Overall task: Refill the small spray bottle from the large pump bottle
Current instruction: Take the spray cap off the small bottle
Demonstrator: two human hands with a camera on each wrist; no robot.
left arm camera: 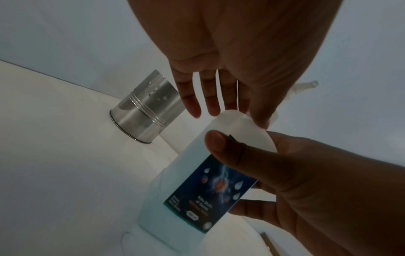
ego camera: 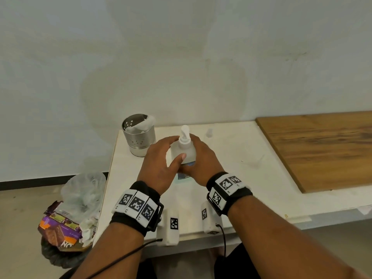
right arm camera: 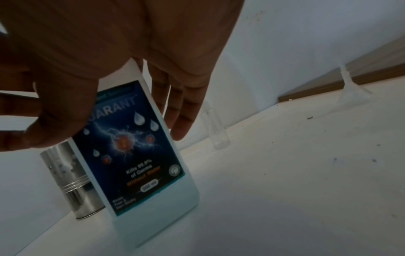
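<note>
The large white pump bottle point(ego camera: 188, 151) with a dark blue label point(right arm camera: 131, 147) stands upright in the middle of the white table point(ego camera: 241, 188). My right hand point(ego camera: 201, 156) grips its body, thumb on the label and fingers behind it. My left hand point(ego camera: 177, 147) lies at the bottle's shoulder by the pump collar. Its fingers point(left arm camera: 211, 102) are nearly straight and its thumb touches the front. The pump head point(ego camera: 184, 130) sticks up between both hands. The small clear spray bottle point(ego camera: 209, 132) stands without a top, behind and to the right, seen also in the right wrist view point(right arm camera: 215, 131).
A perforated steel cup point(ego camera: 138, 135) with paper in it stands at the table's back left corner. A clear funnel point(right arm camera: 350, 90) sits upside down to the right, near a wooden board point(ego camera: 322, 146). A rubbish bag point(ego camera: 80, 198) lies on the floor at left.
</note>
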